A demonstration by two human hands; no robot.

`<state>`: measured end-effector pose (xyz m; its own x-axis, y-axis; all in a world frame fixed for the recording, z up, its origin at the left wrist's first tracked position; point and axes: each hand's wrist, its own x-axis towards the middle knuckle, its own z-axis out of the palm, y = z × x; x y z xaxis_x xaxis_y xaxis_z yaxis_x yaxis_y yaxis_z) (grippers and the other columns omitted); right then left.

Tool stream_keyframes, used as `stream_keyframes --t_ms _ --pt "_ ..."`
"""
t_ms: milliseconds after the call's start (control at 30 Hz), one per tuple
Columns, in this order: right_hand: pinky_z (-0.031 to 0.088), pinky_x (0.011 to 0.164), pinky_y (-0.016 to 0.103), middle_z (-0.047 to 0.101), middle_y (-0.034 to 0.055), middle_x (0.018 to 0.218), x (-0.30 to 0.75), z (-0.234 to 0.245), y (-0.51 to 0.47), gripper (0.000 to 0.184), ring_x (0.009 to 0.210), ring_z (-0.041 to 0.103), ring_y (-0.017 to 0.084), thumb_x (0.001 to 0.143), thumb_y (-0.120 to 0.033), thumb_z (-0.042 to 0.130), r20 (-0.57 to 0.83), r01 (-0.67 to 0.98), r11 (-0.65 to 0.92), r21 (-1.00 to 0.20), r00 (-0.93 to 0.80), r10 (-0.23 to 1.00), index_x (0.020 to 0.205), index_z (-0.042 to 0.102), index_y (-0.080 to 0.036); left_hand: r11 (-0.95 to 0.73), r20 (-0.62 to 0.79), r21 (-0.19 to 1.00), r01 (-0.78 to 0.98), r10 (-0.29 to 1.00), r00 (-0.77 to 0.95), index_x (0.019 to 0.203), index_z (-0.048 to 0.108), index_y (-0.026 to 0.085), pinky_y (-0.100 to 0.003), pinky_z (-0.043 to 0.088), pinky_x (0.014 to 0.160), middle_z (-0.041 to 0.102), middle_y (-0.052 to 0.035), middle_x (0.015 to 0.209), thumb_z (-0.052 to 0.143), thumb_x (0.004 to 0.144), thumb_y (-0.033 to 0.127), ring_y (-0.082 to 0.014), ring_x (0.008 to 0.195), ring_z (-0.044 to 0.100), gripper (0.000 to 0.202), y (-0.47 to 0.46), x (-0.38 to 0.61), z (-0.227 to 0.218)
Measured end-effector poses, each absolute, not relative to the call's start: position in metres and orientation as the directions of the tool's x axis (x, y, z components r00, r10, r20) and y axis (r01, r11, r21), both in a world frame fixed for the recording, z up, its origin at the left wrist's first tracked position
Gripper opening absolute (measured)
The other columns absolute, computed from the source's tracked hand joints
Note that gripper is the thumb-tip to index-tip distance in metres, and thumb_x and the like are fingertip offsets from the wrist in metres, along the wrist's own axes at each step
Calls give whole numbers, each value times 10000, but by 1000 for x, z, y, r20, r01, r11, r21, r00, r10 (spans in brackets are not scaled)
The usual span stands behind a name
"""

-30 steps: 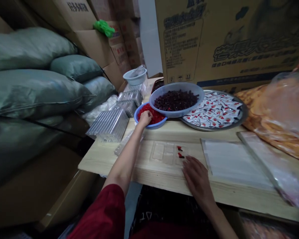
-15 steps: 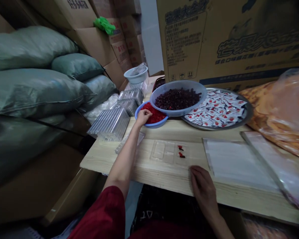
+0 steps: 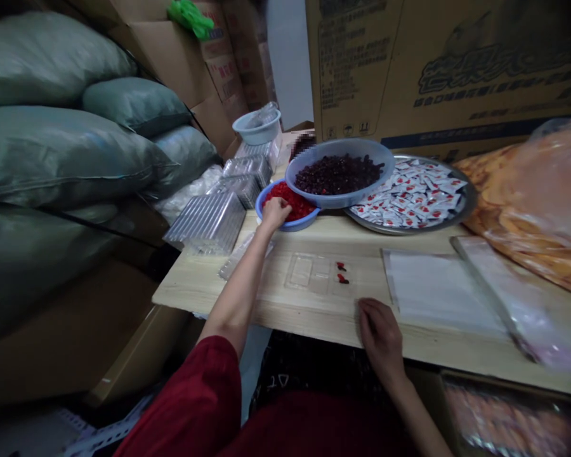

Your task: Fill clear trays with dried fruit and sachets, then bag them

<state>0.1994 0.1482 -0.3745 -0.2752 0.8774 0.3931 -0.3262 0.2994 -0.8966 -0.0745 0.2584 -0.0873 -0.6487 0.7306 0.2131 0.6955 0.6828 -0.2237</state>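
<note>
Large cardboard box [image 3: 438, 70] far right, top cut off. Left hand [image 3: 276, 211] still in small blue bowl of red pieces [image 3: 288, 206], grip hidden. Right hand [image 3: 380, 333], fingers curled loosely, has slid nearer, off clear plastic compartment tray [image 3: 314, 279].

Lying flat near the front edge of the table [image 3: 309, 320]: a compartmented tray [image 3: 321, 279], with two small pieces [image 3: 341, 272] sitting in its right-hand compartments. Resting on the table edge just before the tray's right end: the right hand [image 3: 380, 333]. Reaching behind and left of the tray into the small bowl [image 3: 285, 212]: the left hand [image 3: 276, 211]. Standing right of that bowl and touching it: the larger bowl [image 3: 340, 174], overlapping the round platter of sachets [image 3: 413, 197] further right. Sitting left of the small bowl: stacked trays [image 3: 209, 223].
</note>
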Motion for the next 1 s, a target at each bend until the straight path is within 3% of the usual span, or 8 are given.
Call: stream_keyframes --t_ms 133,200,233,300,367,567,800,1000 --pt "539 942 456 659 111 1102 205 -368 150 185 1075 613 239 982 -179 534 347 -327 248 -912 -290 892 1103 673 -198 516 301 -18 857 820 -487 1022 678 141 -259 467 745 690 -50 883 539 924 286 -163 798 619 224 217 -17 -108" --pt "536 958 450 659 114 1112 205 -367 151 197 1091 611 236 984 -173 518 338 -332 231 -915 -315 887 1100 675 -197 406 129 104 908 900 -417 954 694 157 -251 435 666 665 -20 792 577 908 280 -142 705 579 177 189 21 -129" --pt "533 966 449 658 114 1117 206 -366 151 203 1099 610 235 984 -168 512 336 -333 225 -916 -325 884 1100 676 -197 356 -34 123 926 934 -355 952 708 177 -253 426 669 671 -11 813 597 902 267 -138 712 578 151 176 39 -141" --pt "529 976 445 657 112 1126 206 -366 151 213 1110 606 232 983 -159 507 335 -334 220 -916 -341 878 1108 674 -199 284 -217 90 955 941 -260 938 713 202 -273 415 708 660 2 805 633 899 249 -142 735 582 101 154 66 -163" --pt "524 983 445 658 109 1125 206 -366 152 216 1113 604 229 981 -153 510 337 -338 219 -915 -345 876 1117 672 -198 244 -289 41 969 931 -222 942 707 207 -300 416 777 675 -2 848 649 907 236 -157 801 607 73 142 78 -180" --pt "526 981 458 661 109 1126 205 -366 153 218 1110 605 234 983 -172 513 320 -339 197 -920 -359 877 1127 674 -204 222 -295 50 974 935 -198 1070 691 211 -351 430 911 711 -48 1135 621 960 299 -205 1034 645 157 145 70 -190" --pt "546 960 443 688 109 1099 208 -352 168 199 1078 643 228 996 -238 518 266 -365 142 -920 -317 911 1090 690 -207 151 -310 -16 988 939 -149 1081 734 226 -397 453 947 707 -78 1082 537 986 246 -236 1065 624 220 145 72 -195" --pt "520 955 414 704 94 1054 201 -348 294 208 1041 644 230 984 -263 514 390 -230 360 -904 -102 915 1063 695 -199 188 -198 92 978 966 -167 1215 675 281 -434 498 969 686 -94 1130 485 1000 266 -244 1101 619 287 126 85 -200"
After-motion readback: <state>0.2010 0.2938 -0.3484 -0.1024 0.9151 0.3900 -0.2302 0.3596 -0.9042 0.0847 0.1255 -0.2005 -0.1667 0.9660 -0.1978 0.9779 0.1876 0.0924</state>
